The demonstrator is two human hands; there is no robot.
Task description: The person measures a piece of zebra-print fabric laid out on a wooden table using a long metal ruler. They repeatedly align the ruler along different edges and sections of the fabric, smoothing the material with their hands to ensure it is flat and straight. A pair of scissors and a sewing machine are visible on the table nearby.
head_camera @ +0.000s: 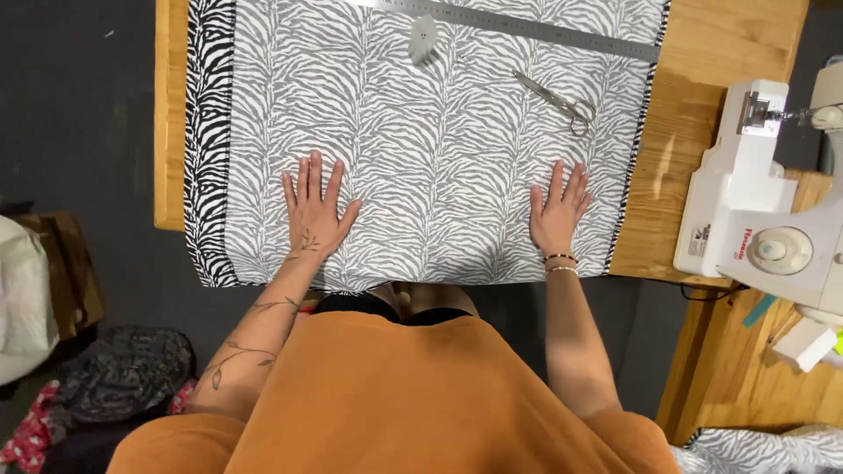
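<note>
Dark grey floor (79,105) is seen around a wooden surface (729,35), over which a zebra-print cloth (439,149) is spread flat. The cloth's near edge hangs just past the near edge of the surface, in front of the person's orange top (395,404). Along the cloth's left side a darker black-and-white band (209,132) is shown, lying just inside the left edge of the surface. On the right a narrow dark border is seen, and bare wood is left between it and a white sewing machine (755,211), which stands on a lower wooden stand (755,386) just beside the surface.

The left hand (313,211) is laid flat on the cloth near its near-left part, palm down, fingers spread; nothing is pinched by this grip. The right hand (558,211) is laid flat near the near-right part, fingers likewise opened and slightly fanned, nothing being held. A wide stretch of bare cloth is left between the two hands.

Further away, scissors (559,101) lie on the cloth, well apart from the right hand. A metal ruler (527,25) is laid aslant across the far edge. A small pale object (423,39) is seen near the ruler, too blurred to be told. Bundles of cloth (114,369) are seen on the floor at the left.
</note>
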